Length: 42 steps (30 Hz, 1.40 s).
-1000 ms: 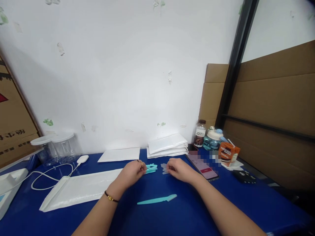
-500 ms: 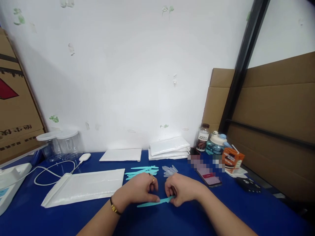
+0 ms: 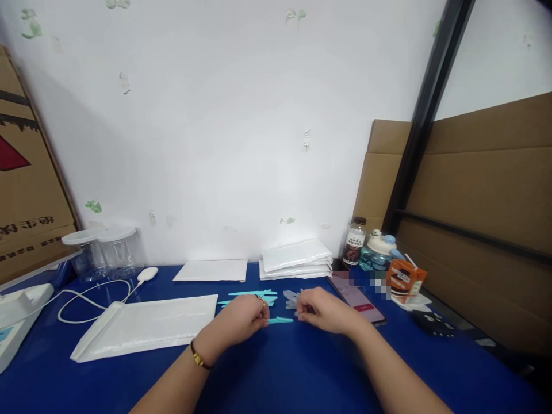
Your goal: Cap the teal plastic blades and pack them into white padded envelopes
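Observation:
My left hand [image 3: 245, 318] is closed in a pinch on a slim teal eyebrow razor [image 3: 281, 320], whose narrow end sticks out to the right. Behind that hand several more teal razors [image 3: 252, 294] lie in a loose pile, partly covered by my fingers. My right hand [image 3: 321, 310] is closed at the front edge of a small heap of clear plastic caps [image 3: 290, 298]. A small pale cap [image 3: 296, 314] shows at its fingertips, mostly hidden.
A white padded mailer [image 3: 149, 326] lies at left, another flat mailer [image 3: 210, 270] behind, and a stack of mailers [image 3: 297, 259] by the wall. At right are a phone [image 3: 360, 299], a brown-capped bottle [image 3: 354, 241], a water bottle [image 3: 376, 253] and an orange carton [image 3: 405, 280].
Both hands have moved away from me and apart. My right hand has let go of the razor and gone to the clear caps; the razor has stayed in my left hand.

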{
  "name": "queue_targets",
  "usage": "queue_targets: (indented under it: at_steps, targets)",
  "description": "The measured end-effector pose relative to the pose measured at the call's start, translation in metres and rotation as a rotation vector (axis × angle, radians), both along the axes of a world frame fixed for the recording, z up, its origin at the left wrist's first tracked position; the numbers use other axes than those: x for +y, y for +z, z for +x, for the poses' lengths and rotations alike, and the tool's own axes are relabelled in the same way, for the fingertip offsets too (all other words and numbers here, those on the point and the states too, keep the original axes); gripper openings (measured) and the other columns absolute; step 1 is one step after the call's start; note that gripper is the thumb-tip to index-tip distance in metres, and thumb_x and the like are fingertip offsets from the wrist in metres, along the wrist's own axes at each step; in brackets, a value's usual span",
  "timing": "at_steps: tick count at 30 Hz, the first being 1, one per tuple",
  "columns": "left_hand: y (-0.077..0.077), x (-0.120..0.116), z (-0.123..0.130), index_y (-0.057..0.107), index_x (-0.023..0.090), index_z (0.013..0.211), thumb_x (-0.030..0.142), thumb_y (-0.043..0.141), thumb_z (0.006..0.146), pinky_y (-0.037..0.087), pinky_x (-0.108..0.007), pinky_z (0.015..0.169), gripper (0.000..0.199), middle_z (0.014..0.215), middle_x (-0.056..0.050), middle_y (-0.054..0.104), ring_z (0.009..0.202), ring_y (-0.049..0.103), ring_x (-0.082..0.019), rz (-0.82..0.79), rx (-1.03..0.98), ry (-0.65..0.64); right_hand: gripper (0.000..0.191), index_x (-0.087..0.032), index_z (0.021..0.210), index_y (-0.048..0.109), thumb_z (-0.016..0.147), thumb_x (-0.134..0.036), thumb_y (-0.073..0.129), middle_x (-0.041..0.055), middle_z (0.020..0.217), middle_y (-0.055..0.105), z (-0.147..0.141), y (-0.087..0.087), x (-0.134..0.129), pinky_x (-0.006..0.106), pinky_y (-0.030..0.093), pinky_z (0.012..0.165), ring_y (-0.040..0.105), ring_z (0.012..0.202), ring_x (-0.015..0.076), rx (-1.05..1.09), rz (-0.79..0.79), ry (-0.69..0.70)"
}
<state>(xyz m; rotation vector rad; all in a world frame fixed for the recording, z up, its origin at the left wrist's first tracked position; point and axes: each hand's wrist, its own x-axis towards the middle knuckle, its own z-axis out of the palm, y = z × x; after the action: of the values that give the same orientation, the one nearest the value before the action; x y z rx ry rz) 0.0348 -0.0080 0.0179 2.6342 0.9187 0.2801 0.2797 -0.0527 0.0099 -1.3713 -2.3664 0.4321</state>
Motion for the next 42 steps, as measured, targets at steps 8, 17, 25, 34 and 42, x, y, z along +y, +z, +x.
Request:
queue_targets:
  at_steps: [8, 17, 25, 34, 42]
  targets:
    - [-0.004, 0.017, -0.018, 0.05, 0.019, 0.078, 0.035, 0.042, 0.08, 0.041, -0.021, 0.058, 0.018, 0.072, -0.001, 0.063, 0.067, 0.058, -0.013, -0.401, -0.198, 0.068, 0.013, -0.017, 0.076, 0.066, 0.074, -0.022, 0.054, 0.0033, 0.071, 0.065, 0.041, -0.012, 0.021, 0.023, 0.038, 0.055, 0.056, 0.061, 0.015, 0.028, -0.021, -0.294]
    - [-0.014, 0.011, -0.007, 0.046, 0.019, 0.079, 0.036, 0.043, 0.08, 0.044, -0.022, 0.055, 0.018, 0.068, -0.001, 0.062, 0.063, 0.062, -0.014, -0.503, -0.21, 0.036, 0.011, -0.018, 0.08, 0.065, 0.072, -0.023, 0.06, 0.0032, 0.084, 0.056, 0.017, -0.033, 0.029, 0.023, 0.041, 0.065, 0.053, 0.071, 0.0133, 0.099, 0.063, -0.173]
    - [-0.017, 0.014, -0.005, 0.052, 0.018, 0.079, 0.035, 0.044, 0.078, 0.041, -0.02, 0.055, 0.018, 0.064, 0.0, 0.061, 0.06, 0.057, -0.012, -0.366, -0.158, 0.072, 0.017, -0.015, 0.08, 0.062, 0.076, -0.031, 0.058, 0.0008, 0.069, 0.056, 0.012, -0.028, 0.024, 0.02, 0.037, 0.055, 0.048, 0.061, 0.0111, 0.3, -0.114, -0.146]
    - [-0.026, 0.018, -0.005, 0.054, 0.019, 0.08, 0.036, 0.043, 0.078, 0.04, -0.02, 0.055, 0.02, 0.064, 0.001, 0.059, 0.06, 0.056, -0.012, -0.331, -0.136, 0.074, 0.027, -0.014, 0.076, 0.065, 0.073, -0.041, 0.061, 0.0008, 0.062, 0.056, -0.005, -0.017, 0.014, 0.02, 0.035, 0.052, 0.047, 0.056, 0.0105, 0.396, -0.24, -0.074]
    - [-0.021, 0.016, -0.005, 0.054, 0.018, 0.08, 0.036, 0.043, 0.078, 0.039, -0.02, 0.055, 0.021, 0.064, 0.0, 0.06, 0.059, 0.054, -0.012, -0.325, -0.123, 0.081, 0.027, -0.013, 0.077, 0.065, 0.074, -0.04, 0.061, 0.0012, 0.063, 0.057, -0.003, -0.015, 0.013, 0.02, 0.035, 0.052, 0.048, 0.056, 0.0104, 0.412, -0.238, -0.062]
